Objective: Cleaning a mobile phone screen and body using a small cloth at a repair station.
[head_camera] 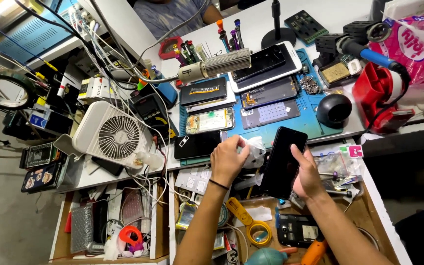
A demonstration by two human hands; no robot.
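My right hand (306, 172) holds a black smartphone (283, 161) upright over the open drawer, thumb lying across its dark screen. My left hand (227, 158) pinches a crumpled white cloth or tissue (256, 149) just left of the phone, at the front edge of the blue work mat (315, 122). On the mat lie several phones and opened phone parts, among them a white-framed phone (266, 65) and a bare phone frame (209, 120).
A white fan (114, 133) stands at left among cables. Screwdrivers (229, 37) stand at the back, a lamp head (222, 64) hangs above the mat. A red tool holder (384, 95) stands right. Open drawers below hold a black phone (296, 229), yellow tool (249, 223) and clutter.
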